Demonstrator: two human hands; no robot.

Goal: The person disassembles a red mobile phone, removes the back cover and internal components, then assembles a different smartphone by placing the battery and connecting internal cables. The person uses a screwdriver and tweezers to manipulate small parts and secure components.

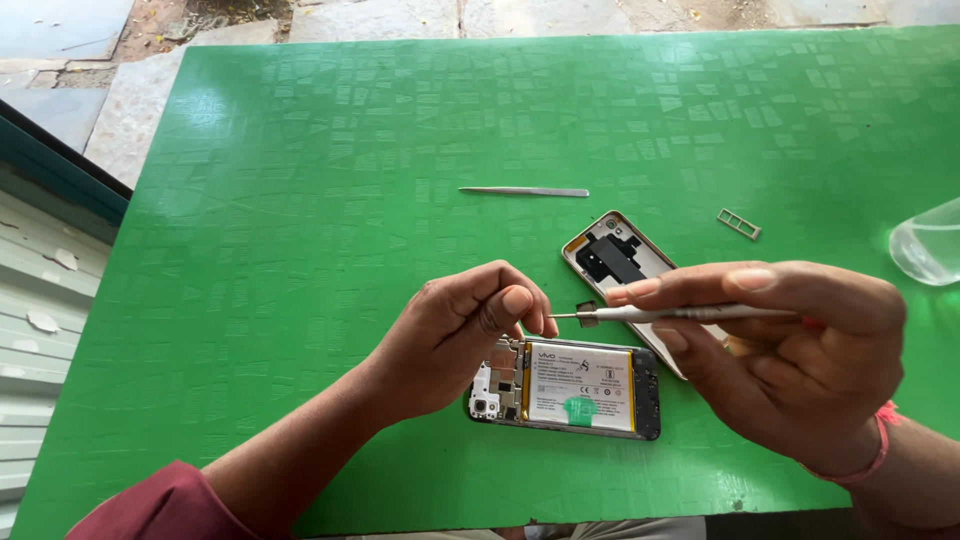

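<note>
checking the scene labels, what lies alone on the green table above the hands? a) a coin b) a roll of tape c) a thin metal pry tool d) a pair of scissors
c: a thin metal pry tool lies flat by itself on the green table, beyond the left hand and the right hand.

A metal strip (524,191), card tray (739,224) and clear container (926,242) lie apart.

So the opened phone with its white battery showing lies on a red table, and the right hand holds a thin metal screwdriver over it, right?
Not quite: the head view shows the table is green, not red. The opened phone with its white battery does lie on it, and the right hand holds the thin metal screwdriver over it.
</note>
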